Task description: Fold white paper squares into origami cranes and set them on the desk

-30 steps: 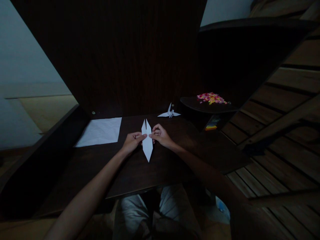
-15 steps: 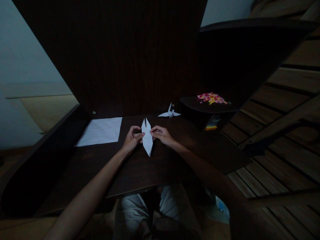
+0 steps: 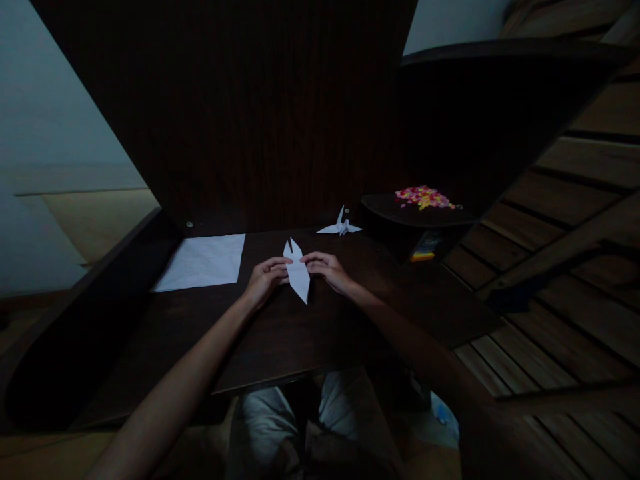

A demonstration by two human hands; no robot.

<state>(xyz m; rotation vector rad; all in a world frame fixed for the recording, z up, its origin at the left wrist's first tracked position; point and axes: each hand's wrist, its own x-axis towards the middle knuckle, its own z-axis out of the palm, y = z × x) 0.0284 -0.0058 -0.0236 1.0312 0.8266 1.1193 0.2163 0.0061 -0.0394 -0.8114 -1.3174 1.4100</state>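
Note:
A folded white sheet of paper, long and pointed at its near end, is held between my two hands just over the dark desk. Its far end splits into two narrow points. My left hand grips its left edge with bent fingers. On the right edge, my right hand closes in the same way, fingertips at the paper's upper middle. The undersides of the fingers are partly hidden. Beyond the right hand, a finished white paper crane stands at the back of the desk.
A flat white paper sheet lies at the desk's left. Pink and yellow small pieces are heaped on a rounded corner shelf at right. Below it, a compartment holds something yellow and orange. A low side panel borders the desk's left.
The folded paper has tilted, its near point swinging slightly right and away from me. Both hands' fingers have shifted on its edges, the thumbs moving up toward the split end.

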